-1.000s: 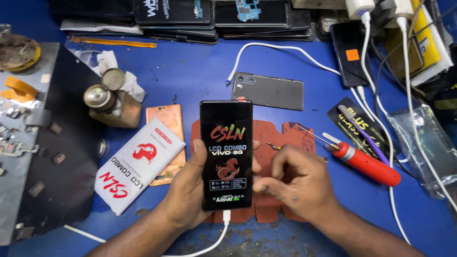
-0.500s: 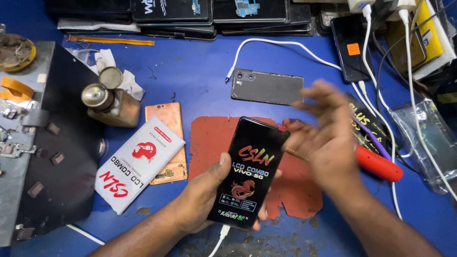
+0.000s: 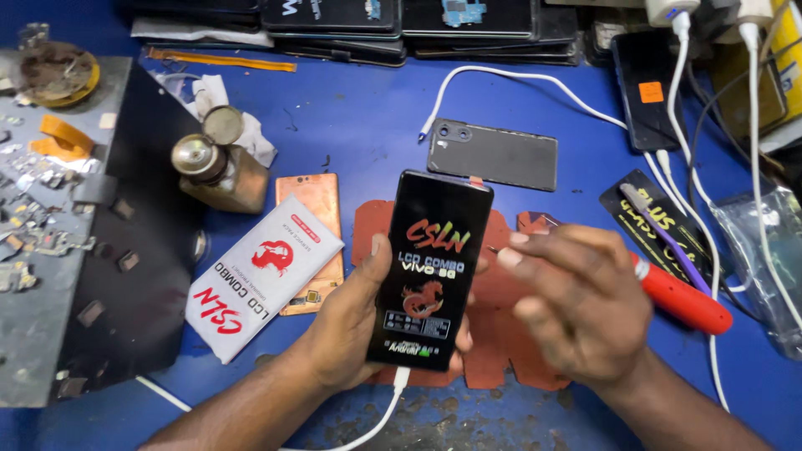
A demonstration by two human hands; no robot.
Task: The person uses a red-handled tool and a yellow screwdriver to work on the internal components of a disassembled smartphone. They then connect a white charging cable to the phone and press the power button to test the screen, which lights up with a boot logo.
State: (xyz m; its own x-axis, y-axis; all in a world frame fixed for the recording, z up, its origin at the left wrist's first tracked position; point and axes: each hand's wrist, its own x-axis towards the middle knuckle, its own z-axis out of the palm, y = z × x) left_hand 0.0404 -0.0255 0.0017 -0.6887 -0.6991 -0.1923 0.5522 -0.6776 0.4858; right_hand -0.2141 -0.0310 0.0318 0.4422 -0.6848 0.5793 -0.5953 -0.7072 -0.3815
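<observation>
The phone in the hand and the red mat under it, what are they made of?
The phone front looks like smooth glass under a printed film: it is dark and glossy. The left hand holds it. The red mat looks like soft rubber or silicone, matte, with ragged, worn edges, though I cannot be sure from its look alone.

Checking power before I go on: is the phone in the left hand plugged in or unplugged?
Plugged in: a white cable enters the bottom edge of the phone held in the left hand.

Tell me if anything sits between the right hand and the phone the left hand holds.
Nothing visible does. The right hand hovers just right of the phone, fingertips at its edge, while the left hand holds it from underneath.
</observation>
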